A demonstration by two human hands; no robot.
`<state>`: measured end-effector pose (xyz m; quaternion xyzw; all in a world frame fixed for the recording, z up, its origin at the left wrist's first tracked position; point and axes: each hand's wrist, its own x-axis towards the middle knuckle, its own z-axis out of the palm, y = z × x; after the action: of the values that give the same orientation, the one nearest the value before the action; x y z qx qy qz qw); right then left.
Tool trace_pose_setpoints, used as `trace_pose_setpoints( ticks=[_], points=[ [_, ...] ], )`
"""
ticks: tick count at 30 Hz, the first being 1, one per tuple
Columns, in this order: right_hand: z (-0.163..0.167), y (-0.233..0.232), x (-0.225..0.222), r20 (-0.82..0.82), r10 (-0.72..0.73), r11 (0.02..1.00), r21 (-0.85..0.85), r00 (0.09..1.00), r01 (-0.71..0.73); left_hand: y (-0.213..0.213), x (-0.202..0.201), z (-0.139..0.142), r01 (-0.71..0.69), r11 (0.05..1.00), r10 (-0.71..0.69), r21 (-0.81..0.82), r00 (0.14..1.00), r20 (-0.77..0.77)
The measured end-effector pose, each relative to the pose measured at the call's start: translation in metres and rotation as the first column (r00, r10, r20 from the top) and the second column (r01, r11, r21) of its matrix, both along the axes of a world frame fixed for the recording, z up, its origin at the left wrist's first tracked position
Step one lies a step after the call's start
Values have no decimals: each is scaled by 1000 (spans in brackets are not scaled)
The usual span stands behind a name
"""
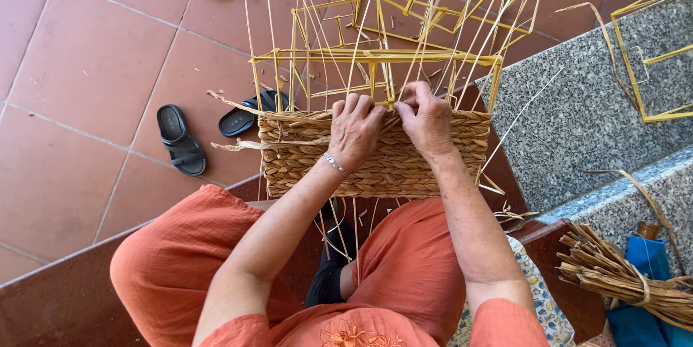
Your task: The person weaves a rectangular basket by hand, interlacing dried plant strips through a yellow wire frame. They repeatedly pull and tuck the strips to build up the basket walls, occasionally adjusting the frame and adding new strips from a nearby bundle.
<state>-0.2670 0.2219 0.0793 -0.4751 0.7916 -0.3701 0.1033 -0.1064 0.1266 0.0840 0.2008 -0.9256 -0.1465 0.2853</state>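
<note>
A half-woven straw basket on a yellow wire frame rests against my knees, its woven band covering the lower part. My left hand presses on the top edge of the weave, fingers curled over the straw, a bracelet on the wrist. Close beside it, my right hand pinches straw at the same top edge next to a frame upright. Thin upright stakes rise past both hands. A loose straw strand trails off the basket's left side.
A pair of black sandals lies on the red tile floor at the left. A grey granite step stands at the right with another yellow frame on it. A tied bundle of dried straw lies at lower right over a blue object.
</note>
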Motion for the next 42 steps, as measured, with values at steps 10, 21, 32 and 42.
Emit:
trace_pose_setpoints(
  ticks=[10,21,32,42],
  points=[
    [9,-17,18,-294,202,972,-59,934,-229,-25,43,24,56,992,-110,111,813,572],
    [37,-13,20,202,106,994,4,974,-109,-50,27,72,-168,916,192,-364,981,31],
    [-13,-26,24,-52,-65,985,-162,996,56,-57,-29,-13,-228,822,-95,522,848,521],
    [7,-31,17,56,145,904,399,988,-155,-70,-29,-6,-106,394,-117,913,979,164]
  ],
)
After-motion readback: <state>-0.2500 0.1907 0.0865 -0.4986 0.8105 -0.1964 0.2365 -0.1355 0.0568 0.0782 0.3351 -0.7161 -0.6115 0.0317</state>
